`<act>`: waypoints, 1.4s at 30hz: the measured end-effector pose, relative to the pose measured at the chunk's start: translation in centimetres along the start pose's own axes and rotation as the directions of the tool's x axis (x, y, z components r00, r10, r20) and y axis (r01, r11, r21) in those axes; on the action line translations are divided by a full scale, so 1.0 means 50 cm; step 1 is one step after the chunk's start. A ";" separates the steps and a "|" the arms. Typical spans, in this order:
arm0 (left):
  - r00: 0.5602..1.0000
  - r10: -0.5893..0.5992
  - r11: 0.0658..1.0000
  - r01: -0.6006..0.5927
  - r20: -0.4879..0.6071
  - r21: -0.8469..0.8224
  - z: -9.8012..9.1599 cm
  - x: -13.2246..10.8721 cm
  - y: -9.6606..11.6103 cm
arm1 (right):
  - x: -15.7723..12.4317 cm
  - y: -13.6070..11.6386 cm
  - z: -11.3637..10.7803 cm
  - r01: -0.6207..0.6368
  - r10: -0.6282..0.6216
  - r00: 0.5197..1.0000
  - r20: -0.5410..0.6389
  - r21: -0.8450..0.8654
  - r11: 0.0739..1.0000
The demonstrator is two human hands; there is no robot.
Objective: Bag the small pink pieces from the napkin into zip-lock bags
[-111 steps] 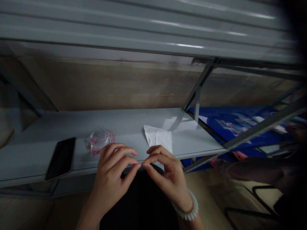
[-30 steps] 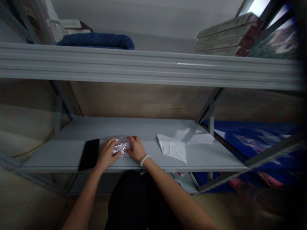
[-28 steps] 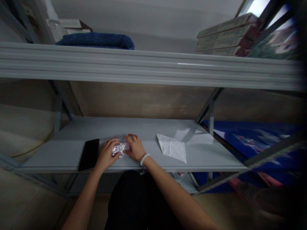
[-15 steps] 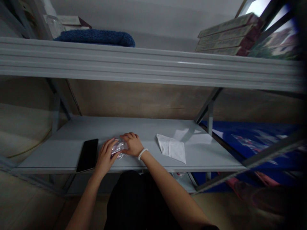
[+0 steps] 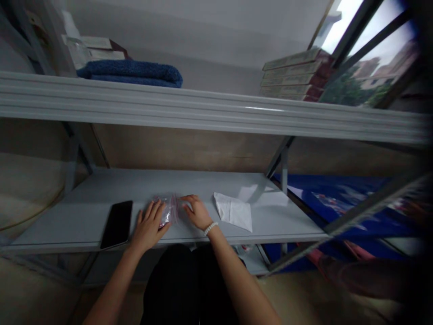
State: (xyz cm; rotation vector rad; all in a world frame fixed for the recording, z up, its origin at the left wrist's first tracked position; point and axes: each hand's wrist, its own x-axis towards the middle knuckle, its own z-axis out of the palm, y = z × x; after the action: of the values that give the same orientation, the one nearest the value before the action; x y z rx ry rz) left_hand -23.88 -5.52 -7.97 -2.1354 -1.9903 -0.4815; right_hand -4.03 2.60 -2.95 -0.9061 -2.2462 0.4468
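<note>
A clear plastic zip bag (image 5: 168, 208) with a pinkish seal strip lies on the grey shelf (image 5: 189, 183). My left hand (image 5: 148, 225) rests flat over the bag's left side, its fingers spread. To the right of the seal edge is my right hand (image 5: 196, 212), a white bead bracelet on its wrist. Its fingers are apart and nothing shows in them; I cannot tell whether the fingertips touch the bag. Farther right, a flat white packet (image 5: 233, 211) lies by itself. A black tablet or phone (image 5: 117, 224) sits left of my left hand.
An upper ledge (image 5: 203, 110) crosses above the shelf, holding a folded blue towel (image 5: 131, 72), a clear bottle (image 5: 76, 45) and stacked boxes (image 5: 294, 74). Metal struts (image 5: 284, 169) frame the shelf. At right are a blue printed surface (image 5: 338, 198) and another person's leg (image 5: 365, 275).
My right hand has moved right, off the plastic bag, uncovering its seal strip. My left hand has flattened onto the bag. The camera view has tilted up slightly and shifted right.
</note>
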 end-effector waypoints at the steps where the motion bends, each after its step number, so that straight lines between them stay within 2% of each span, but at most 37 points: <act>1: 1.000 0.001 1.000 -0.001 0.007 0.005 0.001 0.007 -0.004 | -0.024 0.013 -0.020 -0.027 0.028 0.996 -0.081 0.021 0.999; 4: 0.999 0.012 1.000 -0.012 -0.031 -0.006 -0.002 0.016 -0.012 | -0.107 0.067 -0.088 -0.166 0.155 0.950 -0.272 -0.016 0.986; 6: 0.993 0.015 0.999 -0.018 -0.119 -0.028 -0.010 0.016 -0.003 | -0.158 0.109 -0.134 -0.322 0.279 0.905 -0.321 -0.089 0.943; 8: 0.969 -0.007 0.997 -0.012 -0.248 -0.075 -0.023 0.022 0.030 | -0.194 0.148 -0.173 -0.495 0.414 0.853 -0.318 -0.244 0.834; 10: 0.942 -0.003 0.987 -0.051 -0.336 -0.151 -0.037 0.042 0.095 | -0.210 0.176 -0.199 -0.574 0.495 0.818 -0.293 -0.365 0.733; 11: 0.945 0.082 0.971 -0.148 -0.318 -0.189 -0.044 0.060 0.139 | -0.212 0.185 -0.206 -0.583 0.514 0.812 -0.275 -0.400 0.707; 12: 0.938 0.244 0.926 -0.301 -0.247 -0.226 -0.048 0.083 0.186 | -0.211 0.192 -0.210 -0.577 0.521 0.816 -0.252 -0.419 0.701; 13: 0.904 0.400 0.862 -0.426 -0.150 -0.276 -0.050 0.110 0.235 | -0.208 0.196 -0.209 -0.564 0.521 0.823 -0.226 -0.429 0.705; 14: 0.871 0.488 0.815 -0.479 -0.059 -0.325 -0.048 0.140 0.283 | -0.204 0.198 -0.207 -0.549 0.522 0.831 -0.194 -0.443 0.709; 15: 0.858 0.513 0.802 -0.489 -0.023 -0.342 -0.042 0.170 0.326 | -0.201 0.199 -0.202 -0.532 0.523 0.837 -0.160 -0.453 0.715; 17: 0.859 0.511 0.810 -0.469 0.031 -0.352 -0.020 0.226 0.389 | -0.197 0.198 -0.193 -0.476 0.511 0.857 -0.063 -0.475 0.740; 19: 0.878 0.472 0.840 -0.420 0.079 -0.343 0.006 0.259 0.416 | -0.198 0.196 -0.189 -0.385 0.474 0.878 0.060 -0.501 0.776; 21: 0.884 0.449 0.861 -0.391 0.126 -0.325 0.030 0.262 0.411 | -0.203 0.193 -0.189 -0.292 0.430 0.887 0.167 -0.518 0.804; 24: 0.872 0.447 0.876 -0.383 0.197 -0.293 0.050 0.223 0.369 | -0.213 0.194 -0.197 -0.224 0.394 0.889 0.232 -0.530 0.818; 29: 0.868 0.415 0.904 -0.359 0.273 -0.234 0.047 0.162 0.294 | -0.233 0.209 -0.205 -0.185 0.397 0.880 0.259 -0.583 0.791; 34: 0.847 0.416 0.905 -0.353 0.330 -0.237 0.037 0.144 0.263 | -0.249 0.225 -0.206 -0.185 0.415 0.873 0.255 -0.616 0.766; 39: 0.859 0.413 0.900 -0.332 0.303 -0.283 0.024 0.132 0.265 | -0.247 0.205 -0.215 -0.244 0.472 0.845 0.252 -0.603 0.759; 42: 0.894 0.396 0.893 -0.321 0.211 -0.317 -0.016 0.134 0.280 | -0.244 0.162 -0.242 -0.399 0.507 0.855 0.109 -0.487 0.777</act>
State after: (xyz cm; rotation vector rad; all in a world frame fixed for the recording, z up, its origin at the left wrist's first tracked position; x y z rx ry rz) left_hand -9.72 -0.74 -3.65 -2.8065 -1.6529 -0.4401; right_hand 14.81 0.35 -4.02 -1.7521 -2.3769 0.2498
